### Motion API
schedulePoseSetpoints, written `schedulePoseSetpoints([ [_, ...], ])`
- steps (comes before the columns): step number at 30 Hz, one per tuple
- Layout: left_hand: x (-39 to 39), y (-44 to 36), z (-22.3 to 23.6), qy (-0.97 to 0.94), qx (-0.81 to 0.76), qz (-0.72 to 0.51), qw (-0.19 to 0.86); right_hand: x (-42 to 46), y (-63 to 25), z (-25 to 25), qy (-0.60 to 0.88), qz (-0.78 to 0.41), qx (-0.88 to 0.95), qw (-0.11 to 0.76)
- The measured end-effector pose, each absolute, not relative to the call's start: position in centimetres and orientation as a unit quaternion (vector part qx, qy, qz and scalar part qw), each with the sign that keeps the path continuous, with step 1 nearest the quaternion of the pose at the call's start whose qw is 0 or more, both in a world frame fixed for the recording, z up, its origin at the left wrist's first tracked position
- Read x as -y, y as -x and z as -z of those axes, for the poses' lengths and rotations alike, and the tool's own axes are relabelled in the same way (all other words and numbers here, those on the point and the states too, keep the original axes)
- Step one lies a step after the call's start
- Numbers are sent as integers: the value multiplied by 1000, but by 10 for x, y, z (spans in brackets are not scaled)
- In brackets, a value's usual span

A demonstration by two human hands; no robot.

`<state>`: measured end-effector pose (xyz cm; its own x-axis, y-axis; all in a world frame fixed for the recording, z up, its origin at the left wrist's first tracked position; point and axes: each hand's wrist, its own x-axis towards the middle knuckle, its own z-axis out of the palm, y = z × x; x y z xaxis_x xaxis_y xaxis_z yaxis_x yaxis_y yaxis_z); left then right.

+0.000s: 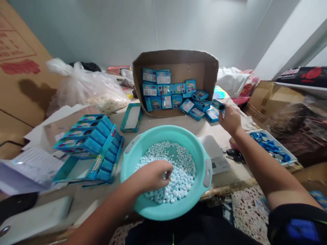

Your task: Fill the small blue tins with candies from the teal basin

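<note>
A teal basin point(204, 160) sits at the table's near edge, holding a heap of small pale blue and white candies point(178, 170). My left hand point(152, 177) rests inside the basin, fingers curled into the candies. My right hand point(230, 119) reaches out to the right of an open cardboard box point(176, 61), fingers closed on a small blue item that I cannot name. The box holds several small blue packets point(166, 90), some spilling out toward my right hand.
A blue display carton with round holes point(89, 136) lies at the left. An empty blue tray point(131, 117) sits behind the basin. A small scale point(214, 154), keys point(235, 154) and a tray of blue caps point(270, 146) are at the right. Plastic bags and cardboard boxes ring the table.
</note>
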<state>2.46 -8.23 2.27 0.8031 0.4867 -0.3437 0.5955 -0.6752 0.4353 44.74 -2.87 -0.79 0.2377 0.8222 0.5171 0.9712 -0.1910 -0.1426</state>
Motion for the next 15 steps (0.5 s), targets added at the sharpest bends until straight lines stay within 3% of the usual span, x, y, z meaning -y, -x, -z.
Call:
schedulePoseSetpoints([
  [6,90,-19,-24,-851,-434,-57,290,60,-333,-22,595,-36,642,483],
  [12,77,-11,-33,-700,-493,-314,410,91,-243,-10,453,-335,678,472],
  [15,44,-5,-47,-713,-453,-302,442,84,-222,-12,423,-368,698,446],
])
